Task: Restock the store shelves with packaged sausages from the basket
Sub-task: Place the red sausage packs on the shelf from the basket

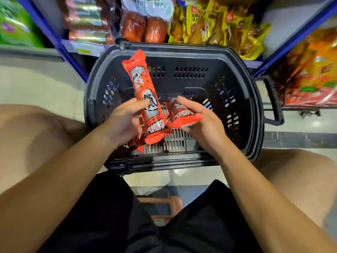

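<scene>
We grip one sausage pack (145,95) in our left hand (125,119) and another pack (182,115) in our right hand (198,121), over the basket (255,99); slick film could slip back in.

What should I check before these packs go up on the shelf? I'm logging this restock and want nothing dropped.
1. Left hand grip on the long red foil sausage pack: ok, fingers curl round its lower half.
2. Right hand grip on the second red sausage pack: ok, held at its near end.
3. Both packs lifted above the black plastic basket: ok.
4. Basket emptied: not ok, another red pack lies under the left hand.
5. Free space on the blue shelf ahead: cannot tell, the visible part is full of goods.
</scene>
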`<state>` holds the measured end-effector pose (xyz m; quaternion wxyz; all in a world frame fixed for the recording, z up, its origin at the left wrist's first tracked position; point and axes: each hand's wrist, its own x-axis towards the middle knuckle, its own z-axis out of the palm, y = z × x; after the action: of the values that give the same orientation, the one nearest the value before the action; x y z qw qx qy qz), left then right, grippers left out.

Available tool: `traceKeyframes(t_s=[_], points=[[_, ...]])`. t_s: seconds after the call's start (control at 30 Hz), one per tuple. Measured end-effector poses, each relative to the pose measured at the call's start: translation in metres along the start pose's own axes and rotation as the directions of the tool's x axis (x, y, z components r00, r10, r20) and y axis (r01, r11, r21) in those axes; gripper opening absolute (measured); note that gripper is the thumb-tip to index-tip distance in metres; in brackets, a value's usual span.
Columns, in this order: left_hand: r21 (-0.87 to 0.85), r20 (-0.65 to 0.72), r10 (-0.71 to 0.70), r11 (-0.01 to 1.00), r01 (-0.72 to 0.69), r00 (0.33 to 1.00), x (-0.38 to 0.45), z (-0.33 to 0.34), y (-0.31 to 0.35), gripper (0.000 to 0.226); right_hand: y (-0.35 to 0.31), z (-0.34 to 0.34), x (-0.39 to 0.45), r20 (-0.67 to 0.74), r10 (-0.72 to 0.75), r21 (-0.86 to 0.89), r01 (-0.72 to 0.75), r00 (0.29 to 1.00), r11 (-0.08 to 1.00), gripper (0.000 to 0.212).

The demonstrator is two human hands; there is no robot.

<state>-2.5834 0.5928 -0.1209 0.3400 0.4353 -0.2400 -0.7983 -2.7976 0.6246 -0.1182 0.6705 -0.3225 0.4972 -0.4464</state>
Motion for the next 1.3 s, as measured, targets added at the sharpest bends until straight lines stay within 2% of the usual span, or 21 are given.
traceKeyframes(t_s=[0.07, 0.1, 0.17, 0.2, 0.3, 0.43, 0.53, 0.6, 0.7, 0.87, 1.0, 1.13, 1.23, 1.3], points=[[-0.017, -0.021, 0.003, 1.000, -0.003, 1.000, -0.002, -0.001, -0.001, 0.027, -0.004, 0.003, 0.000, -0.015, 0.032, 0.114, -0.030, 0.999, 0.993, 0.033], [-0.012, -0.030, 0.000, 1.000, 0.000, 1.000, -0.003, -0.002, -0.001, 0.029, -0.004, 0.003, 0.001, -0.051, 0.038, 0.110, -0.032, 0.998, 0.993, 0.031], [0.010, -0.041, -0.008, 1.000, 0.009, 0.999, -0.003, -0.004, -0.002, 0.026, 0.000, -0.001, 0.000, -0.109, -0.085, -0.107, 0.074, 0.990, 0.991, 0.020], [0.017, -0.047, -0.011, 1.000, 0.011, 0.999, -0.003, -0.005, -0.002, 0.024, 0.003, -0.003, -0.003, -0.076, -0.148, -0.217, 0.129, 0.986, 0.968, 0.022], [0.037, -0.055, -0.010, 0.999, 0.012, 0.998, -0.003, -0.006, -0.003, 0.019, 0.007, -0.007, -0.006, 0.008, -0.149, -0.289, 0.145, 0.989, 0.946, 0.052], [0.076, -0.073, -0.014, 0.997, 0.019, 0.997, -0.003, -0.006, -0.003, 0.022, 0.009, -0.007, -0.006, 0.090, -0.081, -0.261, 0.102, 0.993, 0.960, 0.085], [0.076, -0.064, -0.003, 0.997, 0.008, 0.998, -0.003, -0.004, -0.002, 0.024, 0.012, -0.009, -0.006, 0.028, -0.034, -0.233, 0.040, 0.999, 0.972, 0.098], [0.050, -0.056, 0.010, 0.999, -0.008, 0.998, -0.003, -0.002, -0.001, 0.027, 0.013, -0.006, -0.005, -0.011, 0.005, -0.206, -0.007, 1.000, 0.979, 0.087], [0.001, -0.016, 0.043, 0.999, -0.043, 0.999, -0.003, 0.003, 0.001, 0.032, 0.014, -0.002, -0.004, 0.007, 0.009, -0.187, -0.008, 1.000, 0.982, 0.062], [-0.017, 0.004, 0.087, 0.996, -0.087, 0.996, -0.006, 0.009, 0.009, 0.057, 0.017, 0.005, -0.004, 0.076, 0.020, -0.239, -0.001, 0.997, 0.971, 0.056], [0.017, -0.011, 0.138, 0.990, -0.137, 0.990, -0.006, 0.010, 0.011, 0.047, 0.015, 0.006, -0.008, 0.117, 0.045, -0.240, -0.016, 0.992, 0.971, 0.054], [0.041, 0.008, 0.141, 0.989, -0.141, 0.990, -0.007, 0.010, 0.010, 0.049, 0.012, 0.002, -0.012, 0.165, 0.102, -0.310, -0.046, 0.981, 0.950, 0.052], [0.015, -0.012, 0.194, 0.981, -0.193, 0.981, -0.006, 0.010, 0.014, 0.035, 0.008, 0.002, -0.019, 0.156, 0.155, -0.378, -0.086, 0.975, 0.922, 0.050], [-0.022, -0.014, 0.216, 0.976, -0.216, 0.976, -0.008, 0.009, 0.018, 0.025, 0.004, 0.001, -0.024, 0.145, 0.166, -0.434, -0.088, 0.975, 0.897, 0.041]])
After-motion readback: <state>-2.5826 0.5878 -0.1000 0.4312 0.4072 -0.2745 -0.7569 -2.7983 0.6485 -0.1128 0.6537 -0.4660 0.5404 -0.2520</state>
